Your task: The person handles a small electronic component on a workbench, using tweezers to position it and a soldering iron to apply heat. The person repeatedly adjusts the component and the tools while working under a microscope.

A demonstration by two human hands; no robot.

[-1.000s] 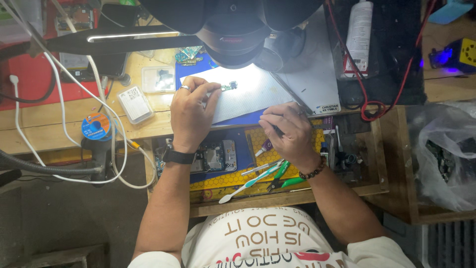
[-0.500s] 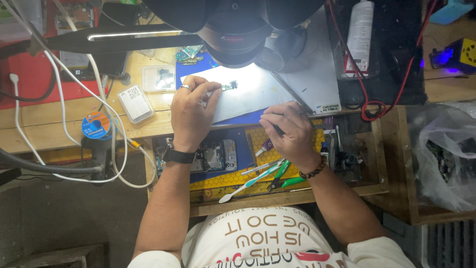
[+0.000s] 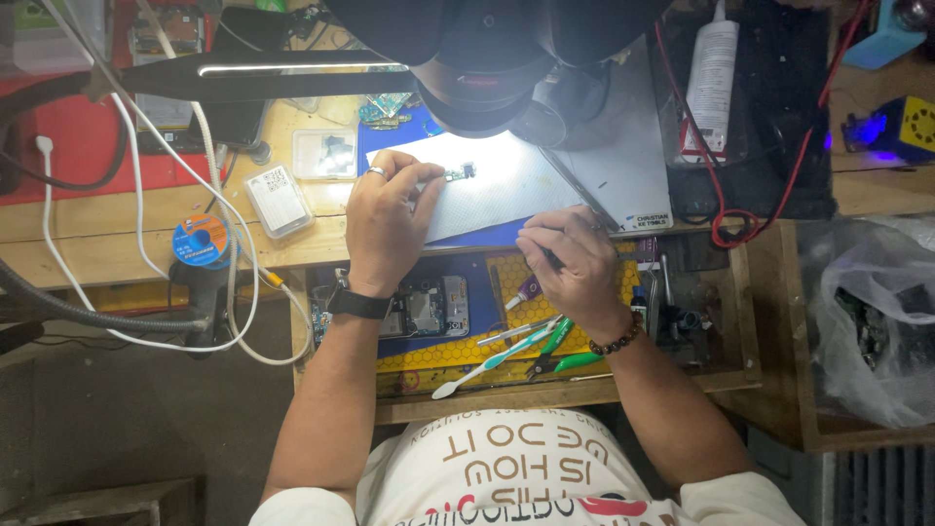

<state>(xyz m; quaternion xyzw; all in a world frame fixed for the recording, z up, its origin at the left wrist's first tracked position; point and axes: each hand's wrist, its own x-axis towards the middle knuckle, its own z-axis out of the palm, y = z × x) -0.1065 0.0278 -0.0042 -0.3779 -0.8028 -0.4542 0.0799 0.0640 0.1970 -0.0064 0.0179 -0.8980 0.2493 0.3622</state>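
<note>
- Head view: the left hand (image 3: 382,226) is pinching a small circuit board (image 3: 458,173) at its fingertips, pressing it onto the lit grey mat (image 3: 506,190) under the microscope (image 3: 487,58).
- The right hand (image 3: 575,263) is closing narrowly around a thin dark tool (image 3: 551,257), resting at the mat's edge.
- The open drawer (image 3: 726,321) below is holding an opened phone (image 3: 429,307), green-handled pliers (image 3: 555,341) and a pale spudger (image 3: 487,365).

Small circuit board (image 3: 458,173) too tiny to read — microscope (image 3: 487,58) cut by top edge.
</note>
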